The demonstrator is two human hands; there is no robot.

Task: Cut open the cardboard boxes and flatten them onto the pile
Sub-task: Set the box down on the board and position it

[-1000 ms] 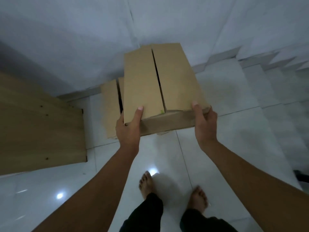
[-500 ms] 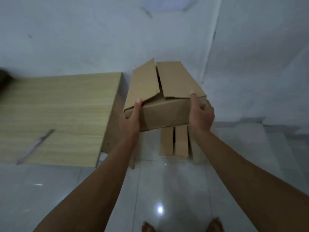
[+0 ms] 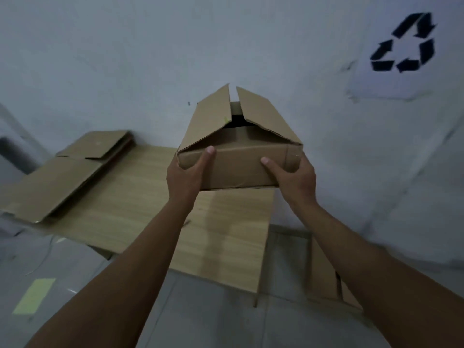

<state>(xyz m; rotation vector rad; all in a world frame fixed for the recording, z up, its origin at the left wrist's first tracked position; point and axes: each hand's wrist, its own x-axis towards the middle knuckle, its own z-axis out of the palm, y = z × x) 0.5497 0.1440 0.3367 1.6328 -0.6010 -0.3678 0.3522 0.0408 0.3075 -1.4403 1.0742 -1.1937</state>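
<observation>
I hold a brown cardboard box in the air above the right end of a low wooden table. Its two top flaps stand half raised, showing a dark gap inside. My left hand grips the box's near left corner, thumb on the front face. My right hand grips the near right corner the same way. A pile of flattened cardboard lies on the table's left end.
Another cardboard box stands on the tiled floor to the right of the table, partly behind my right forearm. A recycling sign is stuck on the grey wall. Green tape marks the floor at lower left.
I have lifted the box from the floor and carried it up over the table. Its top flaps have opened wider. The view has swung up toward the wall.
</observation>
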